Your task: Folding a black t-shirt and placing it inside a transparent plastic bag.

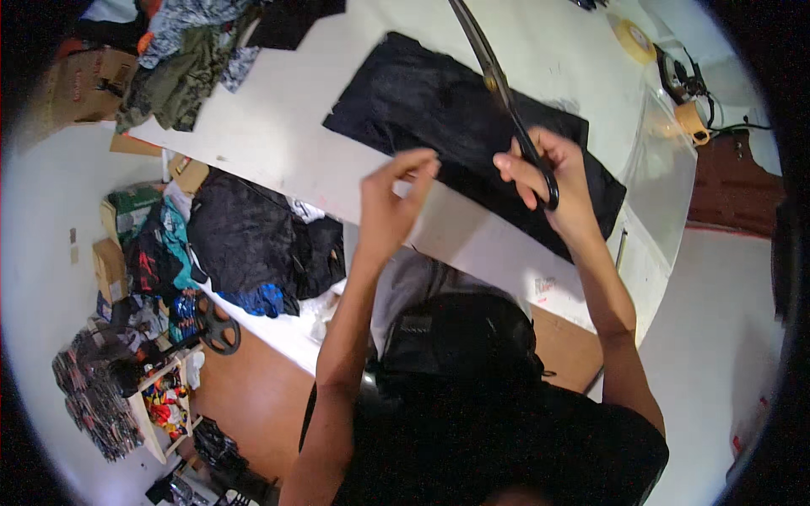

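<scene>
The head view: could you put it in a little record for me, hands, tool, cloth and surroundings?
Left hand: loosely curled near the black cloth; nothing visibly held
Right hand: holding scissors by the handles
Scissors: black-handled, blades reaching the picture's top edge
Black cloth: lying on a white table
Table's far left: camouflage-patterned cloth
Table's far right: yellowish roll of tape

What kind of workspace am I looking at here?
Probably a small sewing or garment workshop: scissors in the right hand, black fabric on the white table, and heaped cloth to the left.
</scene>
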Action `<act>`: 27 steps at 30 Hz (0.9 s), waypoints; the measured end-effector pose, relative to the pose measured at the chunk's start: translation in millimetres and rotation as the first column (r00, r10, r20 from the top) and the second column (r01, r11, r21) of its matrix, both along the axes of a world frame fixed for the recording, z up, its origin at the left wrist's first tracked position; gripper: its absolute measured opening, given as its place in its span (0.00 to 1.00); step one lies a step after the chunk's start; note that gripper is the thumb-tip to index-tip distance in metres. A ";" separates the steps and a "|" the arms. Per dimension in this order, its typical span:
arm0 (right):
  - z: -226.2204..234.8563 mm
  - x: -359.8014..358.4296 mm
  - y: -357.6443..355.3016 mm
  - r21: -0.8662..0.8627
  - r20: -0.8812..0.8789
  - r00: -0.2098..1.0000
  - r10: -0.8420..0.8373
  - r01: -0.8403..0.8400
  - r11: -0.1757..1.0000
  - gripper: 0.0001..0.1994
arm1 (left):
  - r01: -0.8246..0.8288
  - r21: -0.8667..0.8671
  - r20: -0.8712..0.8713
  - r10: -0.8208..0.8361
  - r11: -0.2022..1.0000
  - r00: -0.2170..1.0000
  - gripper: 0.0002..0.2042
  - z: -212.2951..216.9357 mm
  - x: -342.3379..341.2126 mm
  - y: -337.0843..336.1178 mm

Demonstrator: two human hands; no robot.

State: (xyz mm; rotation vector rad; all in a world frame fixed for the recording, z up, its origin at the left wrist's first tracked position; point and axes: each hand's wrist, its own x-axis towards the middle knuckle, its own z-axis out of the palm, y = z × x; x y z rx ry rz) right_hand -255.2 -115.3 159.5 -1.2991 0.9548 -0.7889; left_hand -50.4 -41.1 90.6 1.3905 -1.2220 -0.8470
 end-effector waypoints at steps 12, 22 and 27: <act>-30.8 -21.8 -16.4 0.152 -0.137 0.986 -0.099 0.119 0.981 0.16 | -0.005 -0.146 0.416 0.065 0.989 0.907 0.09 -20.9 85.5 -184.9; -42.8 -79.6 -109.4 -0.230 -0.433 0.892 -0.128 0.027 0.973 0.19 | 0.301 -0.021 0.559 -0.239 0.953 0.794 0.15 -13.8 75.5 -229.5; -42.9 -83.2 -155.7 -0.280 -0.580 0.805 -0.125 -0.053 0.959 0.19 | 0.431 0.029 0.655 -0.343 0.902 0.673 0.11 -14.5 56.4 -248.0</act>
